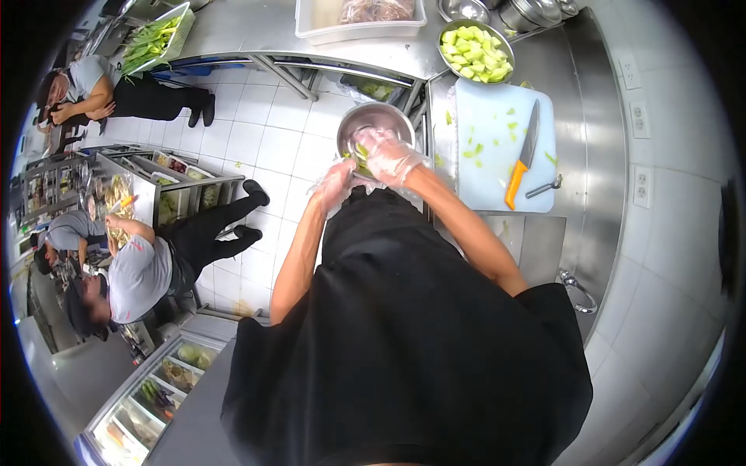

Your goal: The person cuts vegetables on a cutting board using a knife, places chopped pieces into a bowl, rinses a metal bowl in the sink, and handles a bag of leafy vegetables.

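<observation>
Working over a steel bowl (348,128), just ahead of the black-clad torso (412,326), are both hands (thin clear gloves, wrinkled at the wrists). Taking that bowl as clock centre: L hand (335,183) is at its rim, approx 7-8 o'clock; R hand (390,159) comes in from abt 4-5 & dips inside, right by some green pcs (362,151). Blur & glare hide the fingertips, so can't tell if either hand is closed on a pc. At 3 o'clock, a pale blue cutting board (486,186) on the steel worktop (587,155), w/ green scraps, an orange-handled knife (527,158) lying lengthwise & a small metal tool (544,187) next to it. At 1-2, a 2nd bowl (504,39) heaped w/ chopped light-green chunks (475,54). At 12, a white bin (357,31) w/ bagged reddish-brown stuff. At 10, a basket (183,35) of leafy stalks. At 8, a co-worker (140,276), grey top, dark cap.
</observation>
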Demonstrator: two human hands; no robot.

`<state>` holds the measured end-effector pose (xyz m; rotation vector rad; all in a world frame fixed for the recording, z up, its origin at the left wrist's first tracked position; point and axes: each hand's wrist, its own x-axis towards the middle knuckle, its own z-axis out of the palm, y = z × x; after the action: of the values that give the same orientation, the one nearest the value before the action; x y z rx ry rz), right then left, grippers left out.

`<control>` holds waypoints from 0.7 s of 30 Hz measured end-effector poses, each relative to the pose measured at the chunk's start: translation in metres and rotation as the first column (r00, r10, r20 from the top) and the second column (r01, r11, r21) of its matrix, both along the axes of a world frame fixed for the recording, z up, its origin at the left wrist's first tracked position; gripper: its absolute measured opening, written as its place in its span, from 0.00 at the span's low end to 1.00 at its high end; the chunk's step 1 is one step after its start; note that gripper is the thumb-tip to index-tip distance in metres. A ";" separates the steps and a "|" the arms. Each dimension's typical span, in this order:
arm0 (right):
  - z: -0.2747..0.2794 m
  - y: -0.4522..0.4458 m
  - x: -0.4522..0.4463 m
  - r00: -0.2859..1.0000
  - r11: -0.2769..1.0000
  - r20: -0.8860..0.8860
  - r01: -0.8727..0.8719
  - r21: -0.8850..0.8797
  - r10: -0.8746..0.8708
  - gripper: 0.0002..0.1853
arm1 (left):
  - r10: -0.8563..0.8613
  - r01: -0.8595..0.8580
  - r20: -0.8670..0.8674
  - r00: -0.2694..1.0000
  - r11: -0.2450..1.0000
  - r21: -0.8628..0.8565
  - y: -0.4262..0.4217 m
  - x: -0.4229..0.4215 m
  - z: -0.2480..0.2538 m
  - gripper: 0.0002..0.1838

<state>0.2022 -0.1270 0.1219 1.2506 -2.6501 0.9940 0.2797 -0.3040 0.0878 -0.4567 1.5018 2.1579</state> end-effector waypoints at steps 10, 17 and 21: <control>-0.019 -0.003 0.031 0.987 0.998 0.145 0.064 0.026 -0.067 0.17 | 0.258 -0.251 0.113 0.960 0.965 -0.071 0.028 -0.033 -0.008 0.25; -0.026 -0.016 0.008 0.859 0.999 0.511 0.045 -0.023 -0.027 0.17 | 0.103 -0.088 0.193 0.976 0.992 -0.086 0.002 -0.050 -0.033 0.27; -0.109 -0.041 -0.012 0.916 0.981 0.352 -0.176 -0.084 0.195 0.13 | 0.114 -0.085 0.191 0.975 0.985 -0.153 -0.019 -0.051 -0.057 0.33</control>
<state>0.1898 -0.1677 0.0133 1.4565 -2.7766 1.4372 0.2282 -0.3226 0.0308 -0.7900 1.5560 2.0155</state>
